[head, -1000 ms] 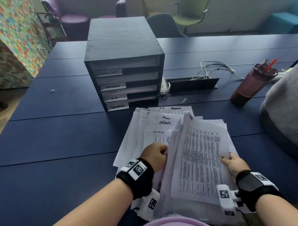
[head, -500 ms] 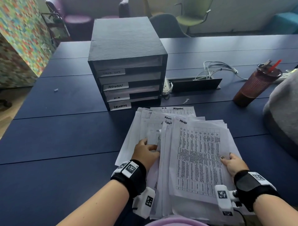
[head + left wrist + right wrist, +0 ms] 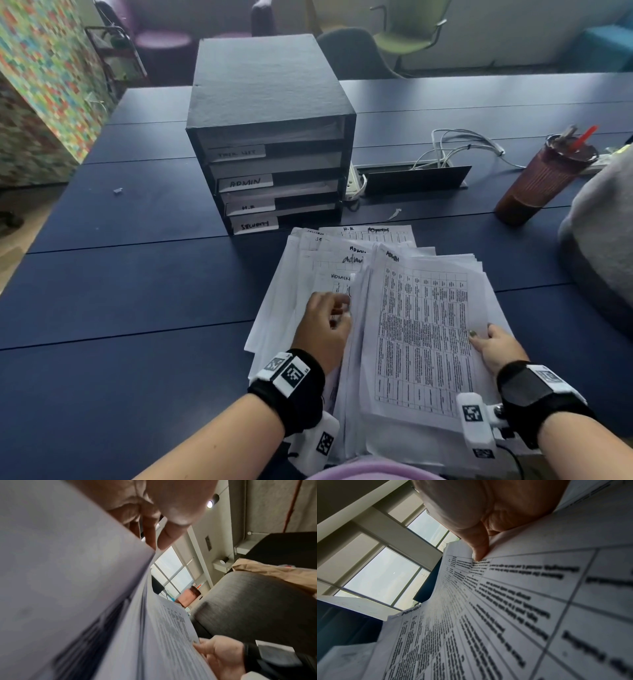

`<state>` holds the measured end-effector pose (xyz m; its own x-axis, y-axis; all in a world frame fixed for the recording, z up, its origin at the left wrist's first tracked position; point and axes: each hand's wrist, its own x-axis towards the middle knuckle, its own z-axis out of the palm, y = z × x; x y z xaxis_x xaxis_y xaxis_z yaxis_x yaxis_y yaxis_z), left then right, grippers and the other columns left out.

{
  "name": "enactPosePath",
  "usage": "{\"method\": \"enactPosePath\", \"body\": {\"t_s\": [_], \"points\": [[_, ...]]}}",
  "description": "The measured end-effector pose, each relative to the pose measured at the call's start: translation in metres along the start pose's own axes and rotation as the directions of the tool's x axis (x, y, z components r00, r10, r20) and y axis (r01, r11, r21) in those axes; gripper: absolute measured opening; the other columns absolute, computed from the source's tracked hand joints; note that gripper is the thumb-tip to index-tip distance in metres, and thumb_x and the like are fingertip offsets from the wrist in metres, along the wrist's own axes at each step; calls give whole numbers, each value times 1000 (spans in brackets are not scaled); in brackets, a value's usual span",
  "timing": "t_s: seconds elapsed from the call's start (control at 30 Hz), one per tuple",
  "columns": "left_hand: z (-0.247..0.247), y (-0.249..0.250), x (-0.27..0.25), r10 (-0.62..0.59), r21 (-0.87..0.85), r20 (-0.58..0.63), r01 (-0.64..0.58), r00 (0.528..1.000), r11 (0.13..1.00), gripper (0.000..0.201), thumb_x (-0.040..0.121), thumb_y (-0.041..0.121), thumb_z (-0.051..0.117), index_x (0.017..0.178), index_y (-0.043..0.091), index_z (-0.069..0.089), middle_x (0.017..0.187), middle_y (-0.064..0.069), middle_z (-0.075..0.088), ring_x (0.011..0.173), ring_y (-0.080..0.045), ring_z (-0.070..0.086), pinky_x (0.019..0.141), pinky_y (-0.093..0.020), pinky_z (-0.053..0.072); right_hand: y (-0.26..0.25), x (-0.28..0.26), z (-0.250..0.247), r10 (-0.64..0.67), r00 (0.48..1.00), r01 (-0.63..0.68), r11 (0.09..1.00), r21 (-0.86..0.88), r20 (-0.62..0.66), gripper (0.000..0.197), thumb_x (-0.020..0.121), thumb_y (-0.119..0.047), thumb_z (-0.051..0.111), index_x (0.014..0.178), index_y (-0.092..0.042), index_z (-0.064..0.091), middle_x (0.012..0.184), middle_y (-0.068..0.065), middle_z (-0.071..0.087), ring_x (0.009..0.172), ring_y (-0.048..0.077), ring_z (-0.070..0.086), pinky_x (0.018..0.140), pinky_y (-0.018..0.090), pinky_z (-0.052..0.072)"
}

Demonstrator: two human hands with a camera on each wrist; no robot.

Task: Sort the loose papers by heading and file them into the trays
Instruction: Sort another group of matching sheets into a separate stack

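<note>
Lower centre: left hand (image 3: 323,330), fingers curled into fanned loose papers (image 3: 329,267), pinching sheets. Lower right: right hand (image 3: 493,347) clamped on the raised bundle (image 3: 424,329), thumb on top. Headings read ADMIN, H.R. Upper centre: tray unit (image 3: 270,102), labelled slots holding some paper. Judgement: sorting underway, most filing outstanding.
</note>
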<state>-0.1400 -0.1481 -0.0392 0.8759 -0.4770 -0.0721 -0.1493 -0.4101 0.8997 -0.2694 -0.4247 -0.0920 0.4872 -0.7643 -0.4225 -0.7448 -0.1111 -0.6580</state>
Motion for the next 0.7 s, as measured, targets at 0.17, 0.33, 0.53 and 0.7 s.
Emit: {"method": "enactPosePath", "body": {"t_s": [0.17, 0.33, 0.53, 0.7], "points": [[-3, 4, 16, -379, -445, -90, 303, 921, 843, 19, 98, 9, 40, 96, 20, 55, 71, -3, 66, 62, -17, 60, 58, -30, 51, -1, -2, 0, -1, 1000, 1, 1000, 8, -4, 4, 92, -9, 56, 96, -8, 56, 92, 13, 62, 81, 24, 56, 68, 28, 37], [-1, -4, 29, -442, -154, -1, 437, 897, 886, 32, 88, 27, 63, 117, 16, 51, 90, -3, 60, 73, -17, 58, 68, -28, 51, -6, -7, -1, 0, 1000, 0, 1000, 15, 9, 7, 93, -8, 55, 99, -7, 56, 91, 12, 60, 79, 24, 55, 59, 28, 35], [-3, -19, 39, -445, 154, -3, 440, 895, 885, 74, 74, 51, 72, 133, 16, 46, 132, -9, 43, 122, -26, 46, 107, -40, 37, -2, -4, 0, 10, 1000, -10, 998, 64, 9, 6, 93, -8, 54, 99, -7, 56, 90, 13, 61, 79, 24, 56, 59, 26, 38], [-4, -21, 41, -457, 241, -15, 447, 889, 861, 84, 72, 59, 69, 138, 16, 41, 135, -9, 43, 125, -27, 44, 108, -40, 36, 11, 10, 6, 41, 999, -44, 989, 143, 21, 21, 90, -2, 56, 110, 1, 58, 94, 19, 64, 83, 29, 60, 86, 43, 49]]}}
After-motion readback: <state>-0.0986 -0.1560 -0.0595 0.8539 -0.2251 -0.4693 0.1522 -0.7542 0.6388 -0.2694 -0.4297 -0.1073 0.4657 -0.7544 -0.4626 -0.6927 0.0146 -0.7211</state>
